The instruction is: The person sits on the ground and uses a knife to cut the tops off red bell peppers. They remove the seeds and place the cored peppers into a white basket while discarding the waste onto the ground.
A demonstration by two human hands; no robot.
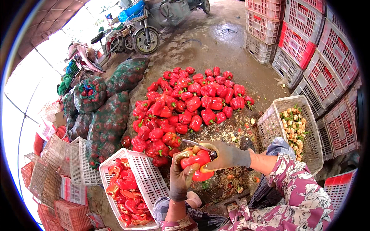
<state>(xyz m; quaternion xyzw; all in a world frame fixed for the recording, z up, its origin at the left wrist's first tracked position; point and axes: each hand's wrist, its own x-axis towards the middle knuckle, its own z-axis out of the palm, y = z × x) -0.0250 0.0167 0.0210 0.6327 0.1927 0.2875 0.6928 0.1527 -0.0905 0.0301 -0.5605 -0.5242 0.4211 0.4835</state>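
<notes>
Both my hands wear dirty work gloves and meet in front of me over the floor. My left hand (182, 173) is wrapped round a red bell pepper (195, 159). In my right hand (221, 156) is a knife, its curved blade (191, 143) pointing left above the pepper; the handle is mostly hidden by the fingers. Just beyond lies a large heap of whole red bell peppers (192, 103). By my left side, a white crate (148, 173) holds cut red pepper pieces (129, 188). To my right, another crate (269, 123) contains pale pepper cores with green stems (293, 129).
Full green mesh sacks (108, 125) stand at the left, near several plastic crates (81, 161). Tall crate stacks (302, 34) rise at the right. A three-wheeled vehicle (146, 38) is parked at the back. Seeds and scraps (235, 181) litter the wet floor.
</notes>
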